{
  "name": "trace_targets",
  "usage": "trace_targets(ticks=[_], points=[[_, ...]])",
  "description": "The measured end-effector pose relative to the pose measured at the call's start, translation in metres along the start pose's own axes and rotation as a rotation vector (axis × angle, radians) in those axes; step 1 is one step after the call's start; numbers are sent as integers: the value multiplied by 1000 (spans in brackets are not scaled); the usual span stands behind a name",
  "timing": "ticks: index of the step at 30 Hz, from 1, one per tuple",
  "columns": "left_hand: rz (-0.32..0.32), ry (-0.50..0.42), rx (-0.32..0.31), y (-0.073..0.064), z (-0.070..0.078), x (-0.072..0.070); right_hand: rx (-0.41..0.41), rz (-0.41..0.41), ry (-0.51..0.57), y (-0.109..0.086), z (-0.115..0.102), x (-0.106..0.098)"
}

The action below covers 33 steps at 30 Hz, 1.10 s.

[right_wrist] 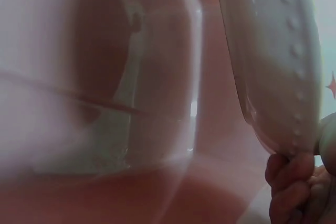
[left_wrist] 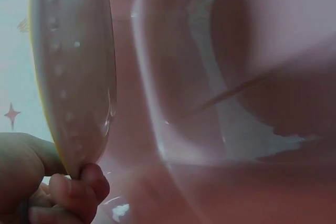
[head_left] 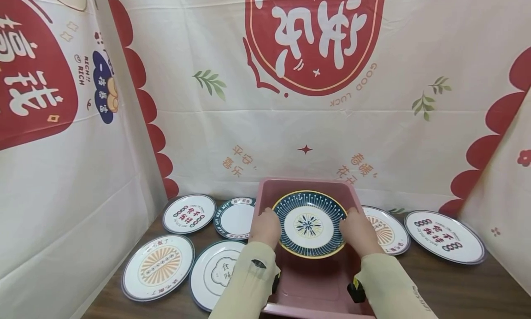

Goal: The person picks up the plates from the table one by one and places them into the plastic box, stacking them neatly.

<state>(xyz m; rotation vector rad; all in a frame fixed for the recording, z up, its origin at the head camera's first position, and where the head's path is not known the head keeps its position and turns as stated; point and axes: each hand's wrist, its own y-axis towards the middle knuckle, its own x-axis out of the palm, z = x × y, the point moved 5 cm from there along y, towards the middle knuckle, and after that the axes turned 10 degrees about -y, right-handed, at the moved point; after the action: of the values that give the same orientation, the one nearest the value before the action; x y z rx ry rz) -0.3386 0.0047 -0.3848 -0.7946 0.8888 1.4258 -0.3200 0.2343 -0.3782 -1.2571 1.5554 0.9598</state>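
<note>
A deep plate (head_left: 309, 224) with a dark blue-green patterned rim, a yellow edge and a flower motif in its white centre is held over a pink rectangular tub (head_left: 313, 289). My left hand (head_left: 265, 227) grips its left edge and my right hand (head_left: 359, 230) grips its right edge. In the left wrist view, curled fingers (left_wrist: 79, 190) and a thumb pinch the rim, and the plate's white underside (left_wrist: 76, 72) shows raised dots. The right wrist view has fingers (right_wrist: 291, 182) pinching the opposite rim. The tub's glossy inside carries reflections below the plate.
Several white plates lie flat on the brown wooden table (head_left: 448, 282). Left of the tub are a red-lettered plate (head_left: 189, 213), an orange-rayed plate (head_left: 159, 268) and others. On the right, another orange-rayed plate (head_left: 392, 231) is beside a red-lettered one (head_left: 445, 238). Printed cloth (head_left: 307, 125) hangs behind.
</note>
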Motion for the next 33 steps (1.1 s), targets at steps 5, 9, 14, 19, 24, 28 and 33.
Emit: trace_targets(ticks=[5, 9, 14, 19, 24, 28, 33], points=[[-20, 108, 5, 1, 1, 3, -6, -5, -24, -1, -3, 4], [-26, 107, 19, 1, 2, 9, -42, -10, -70, -2, -5, 6], [-43, 93, -5, 3, 1, 18, -99, -23, -155, -2, -6, 10], [-32, 168, -5, 5, 1, 25, -120, -29, -235, -2, -7, 16], [-34, 316, 46, 4, 1, 32, -151, 6, -322, -4, -10, 18], [-43, 367, 63, 3, 1, 35, -158, 9, -337, -6, -11, 18], [-56, 335, 50, 4, 0, 36, -140, -31, -315, -7, -9, 21]])
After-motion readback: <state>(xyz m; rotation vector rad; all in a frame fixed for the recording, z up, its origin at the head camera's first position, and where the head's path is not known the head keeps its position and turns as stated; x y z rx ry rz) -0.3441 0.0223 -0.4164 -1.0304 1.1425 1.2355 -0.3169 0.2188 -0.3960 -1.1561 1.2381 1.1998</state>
